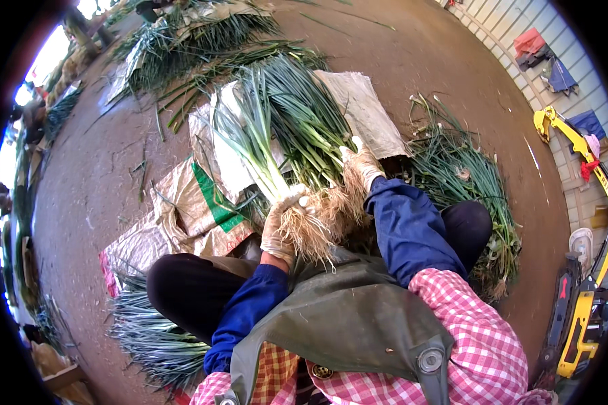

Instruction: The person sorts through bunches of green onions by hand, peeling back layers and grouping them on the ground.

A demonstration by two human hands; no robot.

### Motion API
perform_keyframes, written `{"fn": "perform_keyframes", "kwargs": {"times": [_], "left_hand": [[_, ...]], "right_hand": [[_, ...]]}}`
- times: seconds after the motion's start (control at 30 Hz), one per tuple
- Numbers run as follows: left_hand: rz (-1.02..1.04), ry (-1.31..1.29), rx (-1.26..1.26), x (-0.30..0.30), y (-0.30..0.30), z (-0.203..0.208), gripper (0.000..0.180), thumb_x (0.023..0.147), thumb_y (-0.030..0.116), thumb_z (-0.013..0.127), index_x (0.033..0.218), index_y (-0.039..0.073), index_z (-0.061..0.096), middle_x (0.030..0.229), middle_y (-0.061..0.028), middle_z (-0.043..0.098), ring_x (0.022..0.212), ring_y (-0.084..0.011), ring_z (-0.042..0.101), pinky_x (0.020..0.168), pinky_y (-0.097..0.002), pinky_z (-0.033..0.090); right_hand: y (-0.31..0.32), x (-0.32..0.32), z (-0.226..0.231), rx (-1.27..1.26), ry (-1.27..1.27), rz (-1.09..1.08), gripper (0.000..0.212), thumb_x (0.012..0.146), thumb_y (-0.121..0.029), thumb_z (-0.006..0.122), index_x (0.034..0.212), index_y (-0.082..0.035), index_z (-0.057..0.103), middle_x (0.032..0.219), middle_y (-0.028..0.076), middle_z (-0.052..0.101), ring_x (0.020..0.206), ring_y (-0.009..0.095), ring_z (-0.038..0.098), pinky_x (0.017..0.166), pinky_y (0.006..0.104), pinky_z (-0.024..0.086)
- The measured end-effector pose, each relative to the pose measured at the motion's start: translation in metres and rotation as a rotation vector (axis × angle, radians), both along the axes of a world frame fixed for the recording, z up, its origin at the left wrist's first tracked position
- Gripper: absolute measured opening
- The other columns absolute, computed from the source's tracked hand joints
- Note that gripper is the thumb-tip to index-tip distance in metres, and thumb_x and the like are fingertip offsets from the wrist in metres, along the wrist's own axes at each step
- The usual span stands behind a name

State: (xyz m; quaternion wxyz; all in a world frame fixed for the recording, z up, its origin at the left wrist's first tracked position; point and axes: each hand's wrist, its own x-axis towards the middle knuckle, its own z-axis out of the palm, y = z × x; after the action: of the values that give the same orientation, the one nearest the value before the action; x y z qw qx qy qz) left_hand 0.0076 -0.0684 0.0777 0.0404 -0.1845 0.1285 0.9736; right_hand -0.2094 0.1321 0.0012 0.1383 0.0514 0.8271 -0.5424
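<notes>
My left hand [281, 226], in a pale thin glove, is wrapped round the white root ends of a small bunch of green onions [267, 165]. Their pale, stringy roots [307, 233] hang down over my lap. A larger, darker bunch of green onions [307, 125] lies beside them, leaves pointing away from me. My right hand [362, 165], gloved too, grips its right side by the lower stalks, just above the tangled brown roots. Both bunches rest over a pale woven sack [355, 101].
A creased sack with a green stripe [213, 196] lies at left. Loose green onions are heaped at my right [463, 169], lower left [152, 331] and at the back [175, 50]. Brown floor [94, 196] surrounds them. A yellow toy-like excavator arm [574, 138] stands by the tiled right wall.
</notes>
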Motion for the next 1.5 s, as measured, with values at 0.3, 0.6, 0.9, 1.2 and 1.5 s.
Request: {"fn": "perform_keyframes", "kwargs": {"times": [0.3,0.6,0.9,1.2,1.5], "left_hand": [[0.046,-0.086,-0.121,0.01,-0.016,0.007,0.025,0.083,0.01,0.063,0.106,0.001,0.061,0.088,-0.008,0.065,0.073,-0.0198,0.064,0.066,-0.0325,0.056],[0.038,-0.077,-0.035,0.009,-0.007,0.016,0.024,0.087,0.013,0.058,0.106,-0.002,0.06,0.084,-0.0091,0.065,0.071,-0.0212,0.064,0.068,-0.0335,0.056],[0.038,-0.043,0.003,-0.002,-0.008,-0.002,0.019,0.085,0.01,0.059,0.1,-0.002,0.061,0.081,-0.0095,0.063,0.068,-0.0221,0.063,0.062,-0.0327,0.056],[0.055,-0.06,0.045,0.004,-0.01,0.003,0.02,0.084,0.009,0.06,0.101,-0.002,0.06,0.078,-0.0086,0.062,0.066,-0.0219,0.061,0.06,-0.0322,0.054],[0.046,-0.09,-0.036,0.0,-0.007,0.0,0.026,0.083,0.011,0.061,0.106,-0.001,0.059,0.081,-0.0111,0.062,0.068,-0.0258,0.063,0.063,-0.0354,0.056]], "right_hand": [[-0.043,-0.014,0.05,0.554,0.28,0.39,0.025,0.087,-0.03,0.062,0.096,-0.006,0.063,0.077,0.007,0.065,0.067,0.018,0.058,0.063,0.0325,0.045],[-0.005,0.024,0.115,-0.617,-0.372,0.378,0.028,0.096,-0.02,0.049,0.101,0.004,0.063,0.081,0.005,0.065,0.057,0.007,0.045,0.049,0.0202,0.041],[0.042,0.07,0.255,0.265,0.493,0.29,0.018,0.093,-0.017,0.055,0.104,-0.003,0.062,0.09,0.003,0.069,0.053,0.003,0.051,0.045,0.0183,0.043],[0.194,0.104,0.3,0.03,0.566,-0.067,0.021,0.094,-0.016,0.053,0.11,-0.005,0.06,0.091,0.004,0.066,0.063,0.004,0.053,0.052,0.0208,0.046],[0.381,0.092,0.248,1.384,0.323,0.029,0.034,0.08,-0.037,0.063,0.088,-0.004,0.063,0.093,0.012,0.067,0.09,0.027,0.063,0.077,0.0426,0.046]]}}
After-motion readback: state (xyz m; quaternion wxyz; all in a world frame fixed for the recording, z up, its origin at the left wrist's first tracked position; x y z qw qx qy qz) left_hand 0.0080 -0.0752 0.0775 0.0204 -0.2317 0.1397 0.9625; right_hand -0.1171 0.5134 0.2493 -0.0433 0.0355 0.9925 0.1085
